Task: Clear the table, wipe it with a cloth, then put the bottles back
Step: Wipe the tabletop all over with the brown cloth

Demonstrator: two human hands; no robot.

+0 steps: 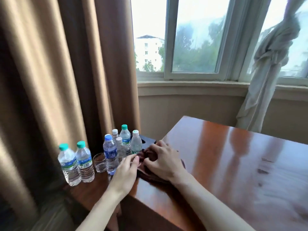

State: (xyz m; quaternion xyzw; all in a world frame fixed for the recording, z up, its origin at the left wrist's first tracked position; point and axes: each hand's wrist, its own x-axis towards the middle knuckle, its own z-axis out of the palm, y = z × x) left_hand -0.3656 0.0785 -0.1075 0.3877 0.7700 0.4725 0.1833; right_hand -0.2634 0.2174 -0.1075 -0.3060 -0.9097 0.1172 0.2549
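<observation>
Brown curtains (50, 80) hang behind a polished wooden table (233, 155) under the window (191, 39). At the table's left edge both hands work a dark red cloth (148, 157): the right hand (163, 160) clutches it with curled fingers, the left hand (126, 170) touches it, fingers extended. Seven water bottles (110, 155) and a glass (99, 162) crowd a lower side surface (93, 189) just beside, around a dark box (146, 140).

Brown curtains (58, 72), bay window (191, 39), perhaps rain-blurred.
</observation>
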